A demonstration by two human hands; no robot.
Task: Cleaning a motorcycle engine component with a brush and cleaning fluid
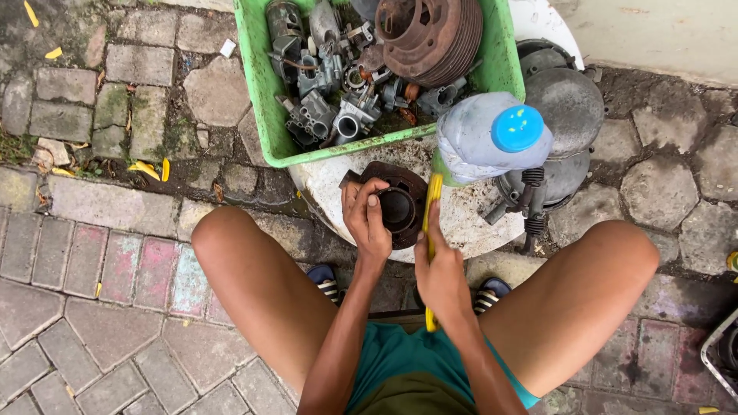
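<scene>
Keep your left hand (367,219) clamped on the rusty cylinder (396,207) on the white drum (469,223) while your right hand (440,273), gripping the yellow brush (431,219), scrubs its right side firmly.

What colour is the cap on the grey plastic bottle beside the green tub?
Bright blue cap with small yellowish flecks, on the grey plastic bottle; the head view shows it.

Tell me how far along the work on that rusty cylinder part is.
Done: the rusty cylinder part lies out of the green crate, on the white round surface. In hand: the left hand steadies it while the right hand holds a yellow tool against its rim. Left: it looks brown and grimy, and the crate holds many more parts.
</scene>
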